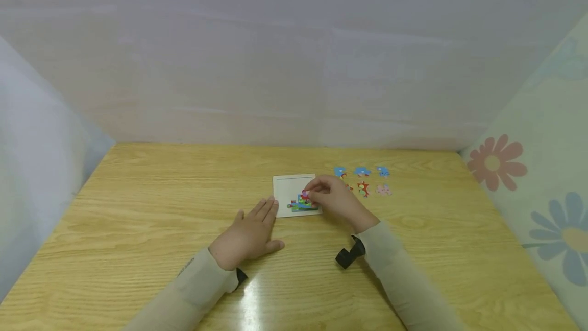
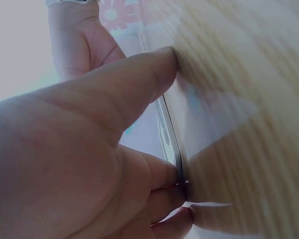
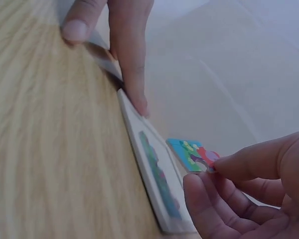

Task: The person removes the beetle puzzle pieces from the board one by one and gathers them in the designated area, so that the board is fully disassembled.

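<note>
A white puzzle tray (image 1: 286,187) lies on the wooden table, with colourful puzzle pieces (image 3: 159,179) along its near part. My right hand (image 1: 339,202) is over the tray's right side and pinches a puzzle piece (image 3: 189,153) between thumb and fingers. That piece is blue, green and red, and in the right wrist view it is held tilted above the tray. My left hand (image 1: 245,236) rests on the table, palm down and fingers extended, its fingertips touching the tray's left edge. The right fingers partly hide the tray's right side.
Several loose puzzle pieces (image 1: 362,171) lie in two rows right of the tray, some partly behind the right hand. A pale wall sheet (image 1: 294,75) stands at the table's back, and a flowered panel (image 1: 546,188) borders its right side.
</note>
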